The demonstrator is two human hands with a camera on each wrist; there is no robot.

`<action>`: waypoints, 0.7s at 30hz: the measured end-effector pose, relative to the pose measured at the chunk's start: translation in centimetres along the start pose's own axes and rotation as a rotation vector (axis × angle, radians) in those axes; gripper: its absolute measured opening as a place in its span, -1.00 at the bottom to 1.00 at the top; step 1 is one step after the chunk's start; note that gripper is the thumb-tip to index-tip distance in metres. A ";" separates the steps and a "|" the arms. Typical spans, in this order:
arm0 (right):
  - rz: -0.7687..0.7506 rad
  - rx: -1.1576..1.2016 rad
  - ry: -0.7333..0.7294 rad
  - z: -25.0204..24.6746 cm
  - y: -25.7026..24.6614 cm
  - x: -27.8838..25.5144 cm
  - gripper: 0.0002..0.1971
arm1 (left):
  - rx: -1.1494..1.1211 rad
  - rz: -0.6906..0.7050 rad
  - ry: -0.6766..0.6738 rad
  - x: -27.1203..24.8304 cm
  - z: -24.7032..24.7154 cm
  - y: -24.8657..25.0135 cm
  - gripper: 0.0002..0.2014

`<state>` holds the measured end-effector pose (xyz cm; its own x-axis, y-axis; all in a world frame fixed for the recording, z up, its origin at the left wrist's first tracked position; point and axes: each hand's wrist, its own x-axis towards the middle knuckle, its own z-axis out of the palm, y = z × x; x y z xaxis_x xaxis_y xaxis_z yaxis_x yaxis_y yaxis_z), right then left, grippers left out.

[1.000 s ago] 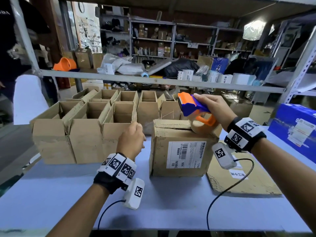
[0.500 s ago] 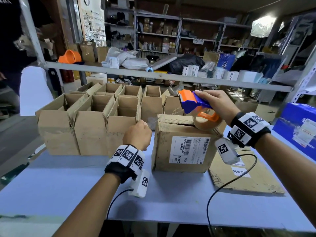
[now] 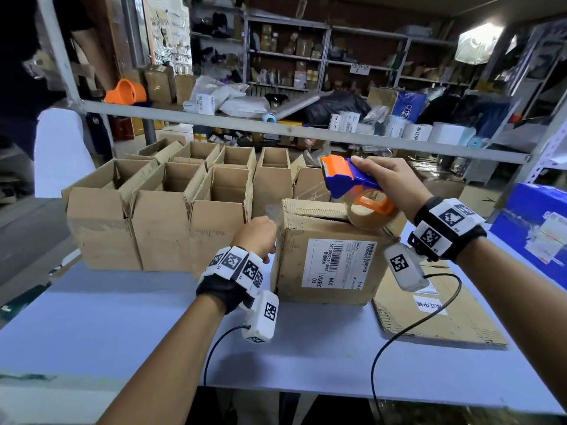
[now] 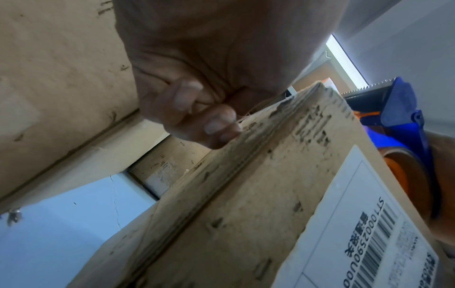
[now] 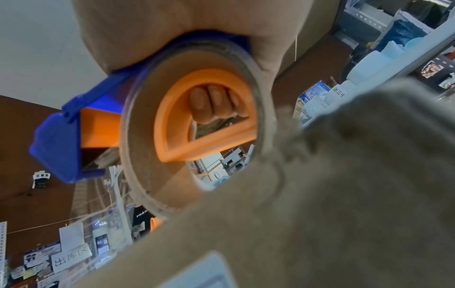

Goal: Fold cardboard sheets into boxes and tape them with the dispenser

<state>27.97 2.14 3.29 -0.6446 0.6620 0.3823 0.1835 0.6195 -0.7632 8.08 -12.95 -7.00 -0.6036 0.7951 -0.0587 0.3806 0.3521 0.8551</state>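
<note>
Mostly hidden left hand [image 3: 257,234] fingertips, dispenser [image 3: 352,182] tape roll half-covered

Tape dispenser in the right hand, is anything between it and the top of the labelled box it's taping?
Nothing visible. The right hand grips the tape dispenser, and its tape roll sits right at the top right edge of the labelled box. The left hand is at the box's left top corner, clear of the roll.

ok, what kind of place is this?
Most likely a small warehouse or parcel packing room. Rows of open cardboard boxes stand on the packing table, metal shelving behind is crammed with stock and parcels, and the right hand holds a tape dispenser over a barcode-labelled box.
</note>
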 end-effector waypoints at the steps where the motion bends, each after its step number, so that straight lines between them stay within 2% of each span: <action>1: -0.001 0.001 0.001 0.0 0.0 0.0 -0.65 | 0.007 0.005 -0.005 0.1 0.1 0.0 -0.78; 9: -0.022 0.003 0.004 0.1 -0.2 -0.1 -0.61 | 0.021 -0.025 -0.038 0.4 0.5 -0.1 -0.72; 15: -0.027 0.012 0.007 0.1 0.4 0.2 -0.62 | 0.075 -0.061 -0.098 0.0 -0.3 0.8 -0.75; 18: -0.027 0.036 0.016 0.1 0.5 0.3 -0.58 | 0.116 -0.045 -0.133 0.1 -0.5 1.4 -0.73; 21: -0.031 0.015 0.018 0.1 0.6 0.5 -0.55 | 0.086 -0.016 -0.137 0.2 -0.4 1.5 -0.80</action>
<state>27.69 2.77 2.93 -0.6366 0.6502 0.4148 0.1522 0.6332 -0.7589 8.25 -12.49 -5.47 -0.5113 0.8469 -0.1460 0.4343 0.4013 0.8064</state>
